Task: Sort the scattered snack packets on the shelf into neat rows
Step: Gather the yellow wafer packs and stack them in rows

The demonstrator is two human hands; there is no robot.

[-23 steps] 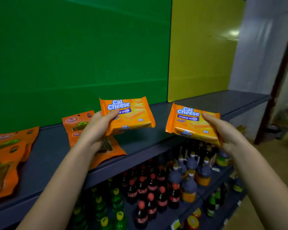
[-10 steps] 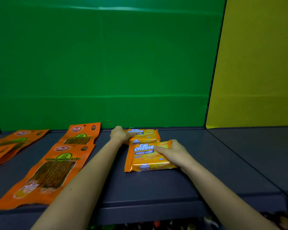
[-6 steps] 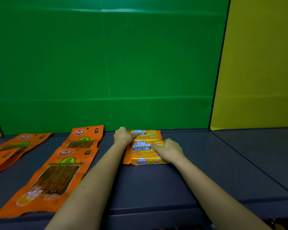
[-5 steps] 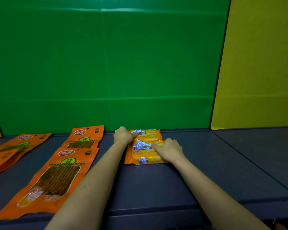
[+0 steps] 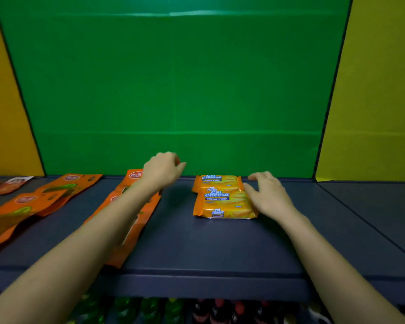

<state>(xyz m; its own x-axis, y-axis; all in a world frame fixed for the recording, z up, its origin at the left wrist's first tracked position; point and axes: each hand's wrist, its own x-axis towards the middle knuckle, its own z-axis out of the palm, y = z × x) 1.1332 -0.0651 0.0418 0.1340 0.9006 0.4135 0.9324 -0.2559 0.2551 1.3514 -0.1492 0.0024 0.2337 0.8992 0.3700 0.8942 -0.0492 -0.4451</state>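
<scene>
blue shelf (image 5: 197,249): right hand (image 5: 270,197), fingers (image 5: 258,177) straight, touches front wafer packet (image 5: 220,204); left hand (image 5: 161,170) hovers, fingers loose.

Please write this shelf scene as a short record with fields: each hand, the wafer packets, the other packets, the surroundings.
left hand: raised above the shelf, left of the wafers, fingers loosely curled, holds nothing
right hand: open, at the right edge of the front wafer packet
wafers: back wafer packet lies behind the front one, close to the green panel
orange pouches: flat on the left, some under the left arm
below: bottles, blurred
</scene>
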